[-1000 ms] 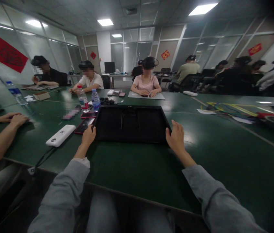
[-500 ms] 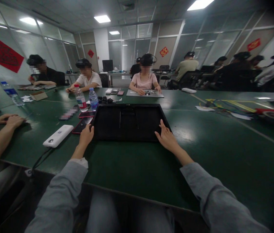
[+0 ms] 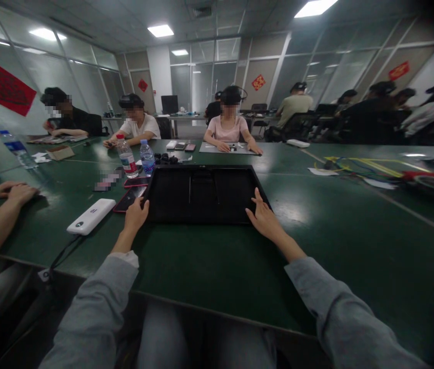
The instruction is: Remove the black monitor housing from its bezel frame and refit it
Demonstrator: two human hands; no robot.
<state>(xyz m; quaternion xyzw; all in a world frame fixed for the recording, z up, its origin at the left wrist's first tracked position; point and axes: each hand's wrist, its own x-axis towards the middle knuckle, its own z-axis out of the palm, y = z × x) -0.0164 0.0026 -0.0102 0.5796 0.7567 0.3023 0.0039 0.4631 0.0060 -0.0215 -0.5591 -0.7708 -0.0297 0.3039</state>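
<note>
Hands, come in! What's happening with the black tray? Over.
Left hand: at tray's left edge. Right hand: over right corner. Black tray: flat on table. Phones: close left.

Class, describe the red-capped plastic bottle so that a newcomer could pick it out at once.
On the green table, find the wide black rectangular tray. Near its far left corner stands the clear plastic bottle with a red-and-white label. Its red cap sets it apart from the blue-capped clear plastic bottle beside it.

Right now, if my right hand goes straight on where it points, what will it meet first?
Most likely the black tray: the right hand points forward and inward at its right side. Whether they touch is unclear.
</note>
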